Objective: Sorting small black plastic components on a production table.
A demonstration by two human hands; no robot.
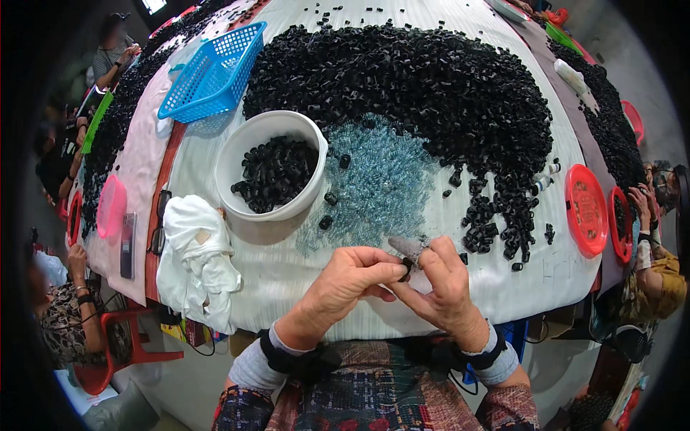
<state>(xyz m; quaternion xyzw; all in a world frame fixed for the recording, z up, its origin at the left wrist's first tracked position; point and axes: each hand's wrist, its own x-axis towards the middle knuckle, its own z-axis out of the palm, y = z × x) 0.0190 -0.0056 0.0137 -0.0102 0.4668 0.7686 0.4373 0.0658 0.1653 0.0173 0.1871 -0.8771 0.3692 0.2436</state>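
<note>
Close to the table's near edge, my left hand [345, 280] pinches a small black plastic part [407, 269] between thumb and fingertips. Meeting it from the other side, my right hand [444, 291] has its thumb and fingers closed around the same part. A grey cover [407, 248] sits on one finger of the right hand. Just beyond the hands spreads a heap of tiny shiny bluish pieces [377, 187], too small to make out singly. Behind that lies a big pile of black plastic parts [402, 79]. My fingers hide most of the held part.
Left of the shiny heap stands a white bowl [228, 188] partly filled with black parts. A blue basket [183, 111] is behind it, a crumpled white cloth [190, 251] nearer me. A red lid [586, 210] lies at the right edge. Other people sit at neighbouring tables both sides.
</note>
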